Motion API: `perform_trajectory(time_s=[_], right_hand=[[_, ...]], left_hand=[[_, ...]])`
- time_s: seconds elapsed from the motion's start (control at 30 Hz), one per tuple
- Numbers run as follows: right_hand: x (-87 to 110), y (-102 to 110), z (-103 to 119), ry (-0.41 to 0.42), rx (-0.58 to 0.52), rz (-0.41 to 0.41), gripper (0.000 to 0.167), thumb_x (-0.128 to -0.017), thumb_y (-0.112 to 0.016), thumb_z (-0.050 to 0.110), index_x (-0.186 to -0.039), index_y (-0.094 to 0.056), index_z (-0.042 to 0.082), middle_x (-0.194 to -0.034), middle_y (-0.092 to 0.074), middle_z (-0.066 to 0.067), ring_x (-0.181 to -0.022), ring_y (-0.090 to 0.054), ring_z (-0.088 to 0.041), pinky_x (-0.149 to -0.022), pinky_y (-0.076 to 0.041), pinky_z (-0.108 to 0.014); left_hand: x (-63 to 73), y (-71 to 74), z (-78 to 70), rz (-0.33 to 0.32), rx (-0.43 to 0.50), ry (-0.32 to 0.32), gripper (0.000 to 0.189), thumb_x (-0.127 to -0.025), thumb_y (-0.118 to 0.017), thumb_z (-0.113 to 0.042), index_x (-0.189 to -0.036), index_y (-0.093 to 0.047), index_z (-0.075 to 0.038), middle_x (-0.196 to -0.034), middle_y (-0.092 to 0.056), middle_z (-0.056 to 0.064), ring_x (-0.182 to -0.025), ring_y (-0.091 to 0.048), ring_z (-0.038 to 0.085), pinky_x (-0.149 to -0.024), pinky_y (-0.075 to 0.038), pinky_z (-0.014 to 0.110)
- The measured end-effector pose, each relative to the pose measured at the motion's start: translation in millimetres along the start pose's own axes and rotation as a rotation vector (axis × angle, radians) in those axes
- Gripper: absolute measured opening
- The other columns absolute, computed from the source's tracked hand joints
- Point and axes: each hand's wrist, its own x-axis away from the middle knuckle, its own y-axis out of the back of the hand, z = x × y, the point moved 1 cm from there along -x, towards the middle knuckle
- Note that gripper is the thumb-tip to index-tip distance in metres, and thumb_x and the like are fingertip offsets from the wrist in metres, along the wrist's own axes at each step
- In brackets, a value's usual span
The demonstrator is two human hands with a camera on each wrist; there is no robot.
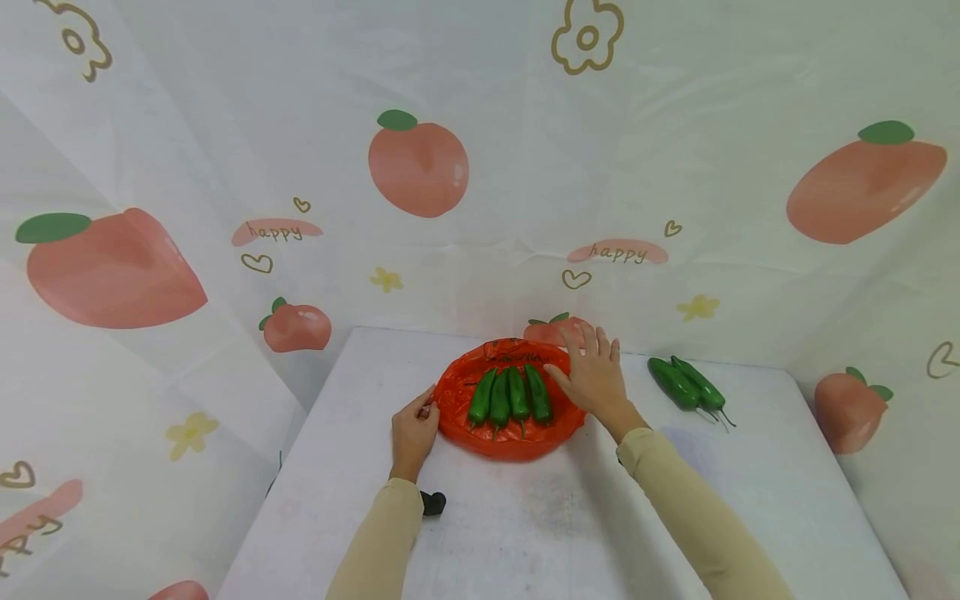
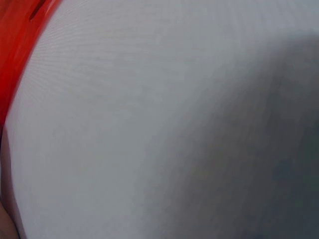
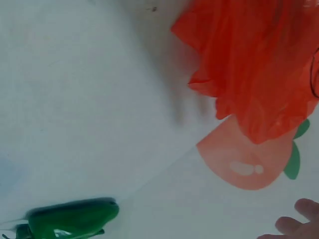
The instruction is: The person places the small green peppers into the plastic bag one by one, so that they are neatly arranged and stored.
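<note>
A red plastic bag (image 1: 480,446) lies spread in a round, dish-like shape on the table, with several green peppers (image 1: 517,396) side by side in it. At its left rim my left hand (image 1: 414,433) pinches the edge between thumb and fingers. My right hand (image 1: 595,375) is over the right back rim, fingers spread and fairly straight; whether it touches the plastic I cannot tell. The right wrist view shows the bag's crumpled side (image 3: 249,64) and a few fingertips (image 3: 304,221). Only a strip of red plastic (image 2: 17,45) shows in the left wrist view.
Two more green peppers (image 1: 686,385) lie together on the white table (image 1: 525,533), right of the bag; part of one pepper (image 3: 72,219) appears in the right wrist view. Behind the table hangs a white curtain (image 1: 495,267) with peach prints. A small black object (image 1: 432,503) is by the left wrist.
</note>
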Motion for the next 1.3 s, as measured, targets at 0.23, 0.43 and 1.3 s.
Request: perform_trajectory(time_s=[0.23,0.43,1.3], right_hand=[[5.3,-10,-20,-0.029,0.019,0.044,0.087,-0.095,-0.051,0.064,-0.162,-0.026,0.015,-0.164,-0.023,-0.026,-0.151,-0.018,-0.054,-0.119,-0.009,-0.076],[8.9,-13,-35,-0.053,0.01,0.069,0.094,-0.092,-0.05,0.071,-0.164,-0.021,0.018,-0.167,-0.017,-0.027,-0.152,-0.013,-0.054,-0.118,-0.004,-0.078],[35.0,-26,-100,-0.167,0.024,0.114,0.098,-0.092,-0.043,0.077,-0.161,-0.025,0.009,-0.165,-0.011,-0.032,-0.15,-0.008,-0.06,-0.115,0.0,-0.081]], left_hand=[[-0.1,0.5,-1.0,-0.004,-0.005,-0.004,0.035,-0.094,-0.065,-0.01,-0.126,-0.075,-0.022,-0.095,-0.077,0.005,-0.073,-0.057,0.015,-0.063,-0.047,0.018],[-0.7,-1.3,3.4,0.0,-0.022,0.001,0.036,-0.095,-0.064,-0.011,-0.127,-0.074,-0.023,-0.097,-0.077,0.005,-0.074,-0.056,0.015,-0.063,-0.047,0.018],[-1.2,-3.1,7.5,0.018,-0.01,0.022,0.037,-0.096,-0.064,-0.015,-0.129,-0.072,-0.027,-0.101,-0.077,0.002,-0.077,-0.056,0.017,-0.065,-0.047,0.018]])
